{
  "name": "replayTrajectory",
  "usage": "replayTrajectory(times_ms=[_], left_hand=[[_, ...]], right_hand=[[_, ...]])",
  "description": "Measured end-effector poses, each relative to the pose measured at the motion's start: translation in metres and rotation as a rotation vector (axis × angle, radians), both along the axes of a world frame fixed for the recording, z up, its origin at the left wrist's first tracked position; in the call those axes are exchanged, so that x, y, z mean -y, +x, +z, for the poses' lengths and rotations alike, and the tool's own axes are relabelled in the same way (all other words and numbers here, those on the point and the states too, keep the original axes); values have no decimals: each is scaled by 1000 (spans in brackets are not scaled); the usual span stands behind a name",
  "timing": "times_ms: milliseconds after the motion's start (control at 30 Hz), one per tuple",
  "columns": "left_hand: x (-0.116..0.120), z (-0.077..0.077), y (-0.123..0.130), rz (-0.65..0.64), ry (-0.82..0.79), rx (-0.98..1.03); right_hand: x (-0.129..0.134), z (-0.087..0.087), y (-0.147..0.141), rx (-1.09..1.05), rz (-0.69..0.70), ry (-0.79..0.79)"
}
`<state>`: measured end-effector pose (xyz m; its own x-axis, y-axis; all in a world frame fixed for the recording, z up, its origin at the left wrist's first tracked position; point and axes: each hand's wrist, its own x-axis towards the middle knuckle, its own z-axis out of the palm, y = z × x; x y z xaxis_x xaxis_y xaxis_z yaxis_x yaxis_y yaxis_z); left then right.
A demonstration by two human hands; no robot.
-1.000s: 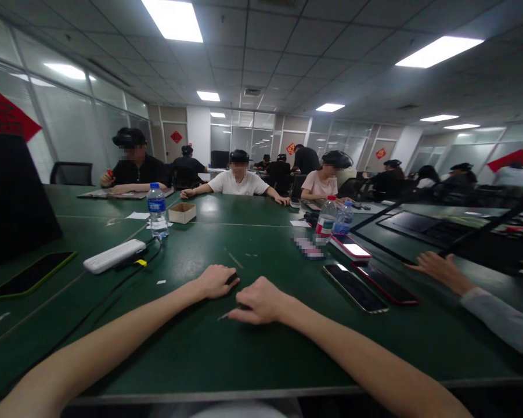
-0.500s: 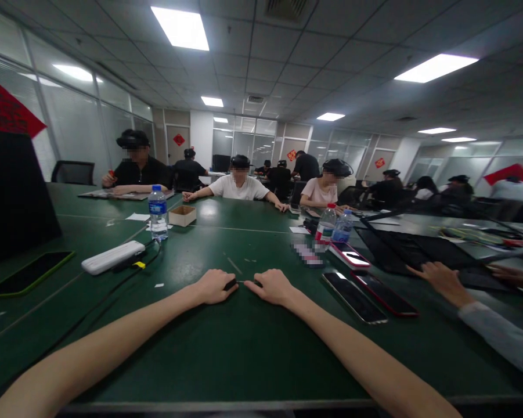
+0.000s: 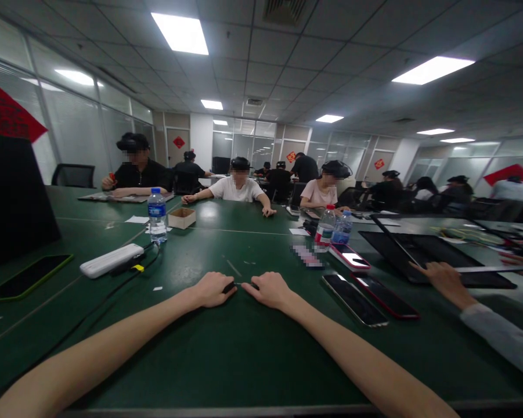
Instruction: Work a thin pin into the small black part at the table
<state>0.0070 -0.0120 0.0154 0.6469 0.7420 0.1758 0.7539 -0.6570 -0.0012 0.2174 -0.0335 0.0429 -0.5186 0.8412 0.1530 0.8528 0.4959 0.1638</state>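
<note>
My left hand [image 3: 215, 289] rests on the green table [image 3: 244, 360] near the middle, fingers closed around a small black object [image 3: 230, 287]. Just to its right, across a narrow gap, lies my right hand [image 3: 267, 289]. Its fingers are curled too, and a small dark piece [image 3: 255, 285] shows at the fingertips. A thin light line appears between the two hands. What the dark objects are is too small to tell.
Left are a bottle [image 3: 157, 216], a small box [image 3: 181, 217], a white power bank [image 3: 112, 260] and a green-edged phone [image 3: 28, 277]. Right are two bottles, several phones [image 3: 354, 299] and another person's hand [image 3: 446, 281] holding a black frame. People sit opposite.
A dark piece now shows at my right fingertips. The black frame at the right has been lifted and tilted. The person in white opposite has shifted a hand. My hands barely moved.
</note>
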Motion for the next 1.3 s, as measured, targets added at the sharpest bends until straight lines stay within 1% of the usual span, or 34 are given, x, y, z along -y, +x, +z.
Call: replayTrajectory(times_ms=[133, 233, 300, 367, 400, 467, 500, 533, 600, 733, 767, 833, 1133, 1300], left_hand=[[-2, -3, 0, 25, -7, 0], [-2, -4, -1, 26, -9, -5], [-3, -5, -1, 8, -2, -3], [-5, -5, -1, 24, -2, -2], [-5, -6, -1, 44, -6, -5], [-7, -6, 1, 83, -18, -12], [-7, -6, 1, 91, -22, -15], [-7, -6, 2, 87, -23, -17], [-6, -5, 2, 70, -18, -15], [-4, -4, 2, 42, -9, -3], [-3, -3, 1, 38, -8, 2], [-3, -3, 1, 31, -2, 13], [-1, -2, 0, 5, 14, 20], [-1, -2, 0, 3, 25, 26]], right_hand=[[0, -1, -3, -2, -3, 11], [0, 3, -1, -12, 2, 7], [4, 7, -1, -13, 31, -22], [12, 9, -6, 2, 130, -62], [18, 9, -10, 22, 230, -88], [29, 6, -20, 46, 424, -82], [33, 5, -24, 46, 485, -67], [35, 3, -27, 44, 513, -53], [32, 1, -26, 39, 461, -36], [12, 4, -6, 17, 196, 31], [7, 5, 0, 16, 144, 37], [1, 6, 6, 13, 85, 37], [0, 2, 1, -8, 5, 34], [1, 2, 1, 3, -2, 32]])
